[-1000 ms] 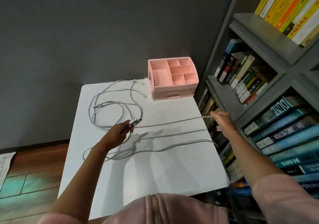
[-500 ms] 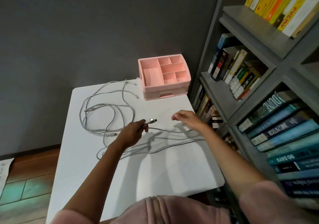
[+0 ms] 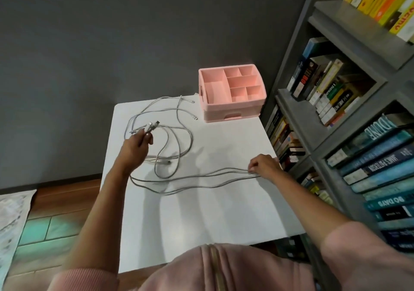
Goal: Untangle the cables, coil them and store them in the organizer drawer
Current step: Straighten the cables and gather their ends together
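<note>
Left hand (image 3: 136,143): plugs (image 3: 152,125) are gripped and have been lifted to the left.
Cables (image 3: 191,139): spread in loose loops on the table (image 3: 212,212).
Right hand (image 3: 263,164): a cable fold (image 3: 237,169) is now pinched, where nothing was held before.
Drawer (image 3: 230,115): shut; coiling seems just begun.

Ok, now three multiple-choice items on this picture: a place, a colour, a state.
1. Where on the table is the organizer? A near left corner; B far right corner; C middle.
2. The organizer's colour? A blue; B pink; C white.
3. The right hand? A lies flat; B empty fist; C pinches cable strands.
Answers: 1 B, it stands at the far edge beside the bookshelf; 2 B, its walls are pink; 3 C, fingertips close on grey strands.
</note>
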`<state>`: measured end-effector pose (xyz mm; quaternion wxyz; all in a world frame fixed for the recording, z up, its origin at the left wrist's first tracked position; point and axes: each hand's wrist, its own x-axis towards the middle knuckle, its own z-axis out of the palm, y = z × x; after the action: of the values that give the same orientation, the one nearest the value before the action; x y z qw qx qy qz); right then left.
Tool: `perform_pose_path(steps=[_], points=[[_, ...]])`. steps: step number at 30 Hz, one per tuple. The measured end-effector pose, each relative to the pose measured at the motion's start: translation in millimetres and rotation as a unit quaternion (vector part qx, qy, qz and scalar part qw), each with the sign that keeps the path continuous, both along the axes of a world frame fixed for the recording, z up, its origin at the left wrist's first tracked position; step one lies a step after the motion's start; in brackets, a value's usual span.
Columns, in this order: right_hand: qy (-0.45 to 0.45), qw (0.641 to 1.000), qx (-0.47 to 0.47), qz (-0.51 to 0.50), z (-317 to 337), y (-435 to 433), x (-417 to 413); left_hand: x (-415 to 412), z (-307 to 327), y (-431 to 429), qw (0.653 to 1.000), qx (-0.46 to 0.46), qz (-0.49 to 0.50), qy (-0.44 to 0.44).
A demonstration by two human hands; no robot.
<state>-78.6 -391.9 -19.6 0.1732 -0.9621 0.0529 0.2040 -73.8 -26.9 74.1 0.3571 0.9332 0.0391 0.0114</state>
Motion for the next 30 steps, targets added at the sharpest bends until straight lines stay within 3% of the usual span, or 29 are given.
perform_pose_path(steps=[5, 8, 10, 13, 17, 21, 23, 25, 30], points=[[-0.017, 0.993, -0.112, -0.036, -10, 20, -12, -17, 2, 38, 0.997, -0.030, 0.063, -0.021], [-0.020, 0.991, -0.128, -0.042, -15, 46, -14, -27, 1, 65, 0.990, -0.096, 0.093, -0.033], [-0.035, 0.995, -0.094, -0.017, -7, 76, -13, -34, 3, 74, 0.985, -0.137, 0.102, -0.036], [-0.025, 0.999, 0.034, 0.034, 9, 135, -14, -45, 7, 79, 0.981, -0.162, 0.099, -0.041], [-0.006, 0.971, 0.186, 0.150, 29, 209, -24, -56, 12, 80, 0.966, -0.236, 0.096, -0.037], [0.128, 0.925, 0.310, 0.178, 50, 272, -48, -65, 26, 77, 0.925, -0.362, 0.112, -0.025], [0.158, 0.918, 0.316, 0.179, 50, 284, -57, -67, 29, 82, 0.905, -0.407, 0.123, -0.014], [0.132, 0.930, 0.299, 0.169, 46, 282, -61, -69, 29, 88, 0.889, -0.435, 0.143, -0.013], [0.079, 0.955, 0.268, 0.100, 34, 267, -57, -76, 14, 90, 0.883, -0.438, 0.170, -0.016]])
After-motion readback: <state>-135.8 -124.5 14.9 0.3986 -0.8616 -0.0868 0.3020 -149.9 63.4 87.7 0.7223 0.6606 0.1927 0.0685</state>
